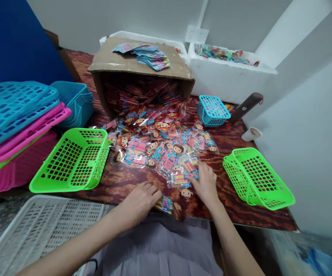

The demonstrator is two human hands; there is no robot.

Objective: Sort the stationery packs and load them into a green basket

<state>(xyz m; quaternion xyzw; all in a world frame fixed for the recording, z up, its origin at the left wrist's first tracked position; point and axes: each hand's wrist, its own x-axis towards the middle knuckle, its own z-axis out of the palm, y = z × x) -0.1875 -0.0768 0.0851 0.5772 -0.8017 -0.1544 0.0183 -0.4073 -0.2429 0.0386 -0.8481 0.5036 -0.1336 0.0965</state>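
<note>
Both hands work the near bench edge: left hand flat on a packet at the rim, right hand pinching another from the packet heap ahead. Sorting seems underway; lifting needs care near the edge. Green baskets flank both hands, leaving bare bench between.

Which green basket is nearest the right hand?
The green basket at the table's right edge, by the right hand; the other green basket sits far left.
</note>
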